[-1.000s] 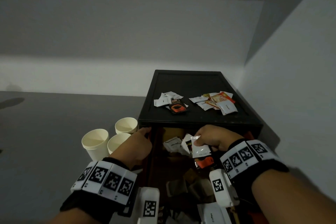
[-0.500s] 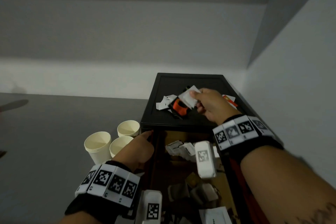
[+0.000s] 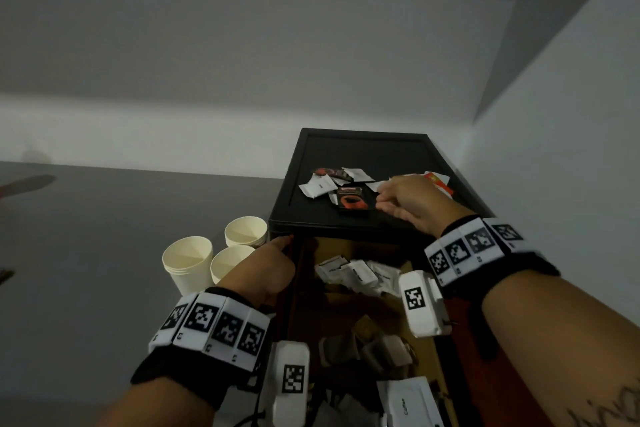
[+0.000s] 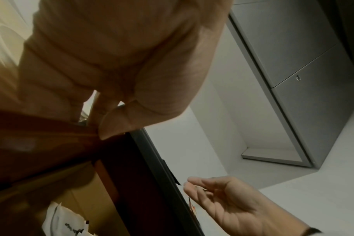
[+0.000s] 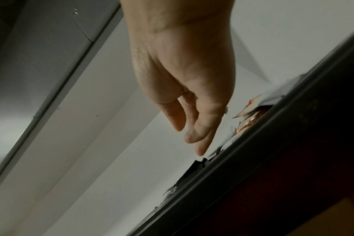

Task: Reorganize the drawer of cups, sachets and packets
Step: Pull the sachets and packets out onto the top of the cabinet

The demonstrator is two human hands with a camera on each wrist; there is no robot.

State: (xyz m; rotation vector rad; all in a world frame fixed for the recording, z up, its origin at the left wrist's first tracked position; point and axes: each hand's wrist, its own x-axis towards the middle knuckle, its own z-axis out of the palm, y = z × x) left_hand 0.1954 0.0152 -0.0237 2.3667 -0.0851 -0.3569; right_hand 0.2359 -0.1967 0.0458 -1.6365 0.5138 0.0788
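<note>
The fingers [image 4: 57, 76] of the left hand [image 3: 263, 270] are curled over the left edge of the open drawer [image 3: 301, 305], with the thumb tip pressed against the reddish-brown wood where it meets the black cabinet [image 3: 346, 224]; that hand holds the drawer's side and nothing else. Nearest the camera, inside the drawer, lies a white sachet [image 3: 405, 399] printed with the word "Coffee", and above it a dim clutter of pale packets [image 3: 367, 347] whose print cannot be read. Further in, just right of the left hand, sits a heap of white sachets [image 3: 353, 274] with dark lettering too small to make out. On the floor left of the drawer, touching one another, stand three cream paper cups [image 3: 188, 260], just beyond the left knuckles.

Further off, the right hand [image 3: 412, 201] hovers above the cabinet's black top, its fingers [image 5: 202, 131] loosely extended and slightly parted, pointing down at the sachets, holding nothing. Just left of its fingertips lies a dark packet [image 3: 351, 201] with an orange cup picture; its heading is unreadable. Beyond that are white sachets [image 3: 317, 185] and another dark packet. An orange-and-white packet [image 3: 438, 180] peeks out behind the right hand, near the top's right edge.
</note>
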